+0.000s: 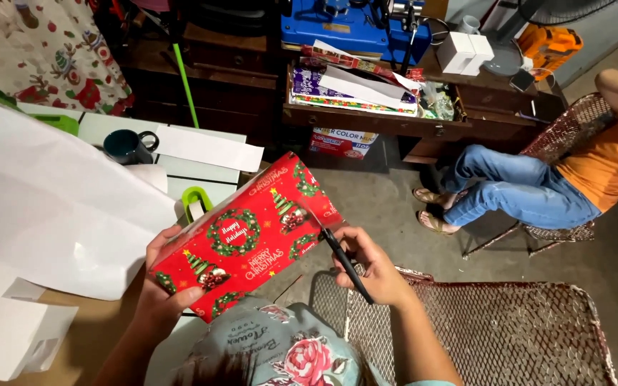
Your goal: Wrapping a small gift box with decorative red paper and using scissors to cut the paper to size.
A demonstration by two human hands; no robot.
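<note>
A box wrapped in red holiday paper with wreaths and green trees (248,232) is held tilted above the table edge. My left hand (164,284) grips its near left end from below, thumb on the front face. My right hand (372,269) holds a thin black tool, a craft knife or pen (343,259), with its tip against the right edge of the wrapped box. A large sheet of white paper (44,200) lies on the table to the left.
A dark mug (126,146) and a green tape dispenser (196,202) sit on the table. White folded boxes (19,336) lie at the near left. A rusty mesh chair (495,332) stands at right. Another person in jeans (516,189) sits beyond it. A cluttered desk (388,118) stands behind.
</note>
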